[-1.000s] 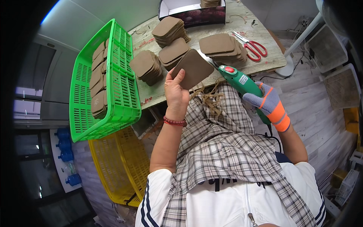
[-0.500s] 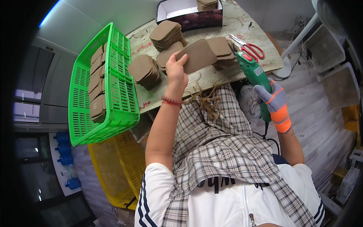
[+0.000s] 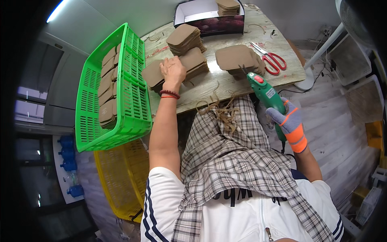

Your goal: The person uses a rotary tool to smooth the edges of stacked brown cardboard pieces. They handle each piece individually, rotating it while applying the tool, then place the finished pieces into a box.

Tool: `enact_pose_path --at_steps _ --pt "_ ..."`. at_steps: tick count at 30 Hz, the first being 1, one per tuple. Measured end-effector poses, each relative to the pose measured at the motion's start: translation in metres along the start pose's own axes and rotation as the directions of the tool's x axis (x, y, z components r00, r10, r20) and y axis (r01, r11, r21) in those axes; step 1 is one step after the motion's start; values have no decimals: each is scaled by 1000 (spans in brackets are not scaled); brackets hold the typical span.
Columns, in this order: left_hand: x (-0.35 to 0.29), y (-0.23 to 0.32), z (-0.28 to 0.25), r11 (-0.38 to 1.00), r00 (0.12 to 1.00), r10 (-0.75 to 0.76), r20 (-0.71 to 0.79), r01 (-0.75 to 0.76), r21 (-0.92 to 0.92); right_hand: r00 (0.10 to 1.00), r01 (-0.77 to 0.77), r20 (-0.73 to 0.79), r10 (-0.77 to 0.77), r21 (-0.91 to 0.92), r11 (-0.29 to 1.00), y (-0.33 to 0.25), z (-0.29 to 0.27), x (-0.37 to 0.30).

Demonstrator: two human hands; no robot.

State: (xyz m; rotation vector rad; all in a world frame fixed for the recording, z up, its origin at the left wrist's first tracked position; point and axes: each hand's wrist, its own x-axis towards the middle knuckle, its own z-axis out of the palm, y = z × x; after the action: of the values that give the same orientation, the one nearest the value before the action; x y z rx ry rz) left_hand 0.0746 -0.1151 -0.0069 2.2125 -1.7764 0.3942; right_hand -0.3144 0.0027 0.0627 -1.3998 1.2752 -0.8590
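My left hand (image 3: 173,71), bare, lies palm down on the left stack (image 3: 151,74) of brown, round-cornered pads, fingers bent over its top near the side facing the middle stack (image 3: 192,59). I cannot tell whether my fingertips pinch a pad or only rest there. My right hand (image 3: 288,119), in a grey and orange glove, is wrapped around the body of a green power tool (image 3: 264,90). Its dark, narrow tip points at the near edge of the right stack (image 3: 237,57); whether the two touch, I cannot make out.

The pads are spread over several places. Four piles stand on the worn wooden table (image 3: 201,90): the three already named and a taller back stack (image 3: 184,35) just behind the middle one. More are in containers. On my left, the bright green crate (image 3: 136,97), open-topped with slotted walls, holds packed pads (image 3: 108,86), piled one group behind another along its length. At the table's far edge, an open box (image 3: 221,26), dark and patterned outside and white within, has a small pile of pads (image 3: 228,7) at its right end, leaving much of its white floor bare. Below the green crate is a yellow crate (image 3: 121,181) with mesh-like walls; its inside is partly hidden from me.

Red-handled scissors (image 3: 274,62) lie beside the right stack, blades apart. Tan fibrous scraps (image 3: 225,113) sit in a loose tangle on my checked apron (image 3: 242,169).
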Motion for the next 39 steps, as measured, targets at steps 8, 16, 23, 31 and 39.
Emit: enact_pose_path --at_steps 8,16,23,31,39 --pt "8 3 -25 993 994 81 69 -75 -95 993 81 96 -68 -137 987 -5 12 0" --pt "-37 6 -43 190 927 -278 252 310 -931 991 56 126 -47 -70 996 -7 19 6" --pt "-76 84 -74 -804 877 -317 361 -46 -593 991 21 133 -15 -46 999 -15 31 13" --pt "-79 118 -80 -951 842 -186 507 -25 -308 990 73 118 -73 2 997 -20 33 11" --pt "-90 131 -74 -917 833 -172 525 59 -394 990 36 139 -38 13 999 -21 30 13"
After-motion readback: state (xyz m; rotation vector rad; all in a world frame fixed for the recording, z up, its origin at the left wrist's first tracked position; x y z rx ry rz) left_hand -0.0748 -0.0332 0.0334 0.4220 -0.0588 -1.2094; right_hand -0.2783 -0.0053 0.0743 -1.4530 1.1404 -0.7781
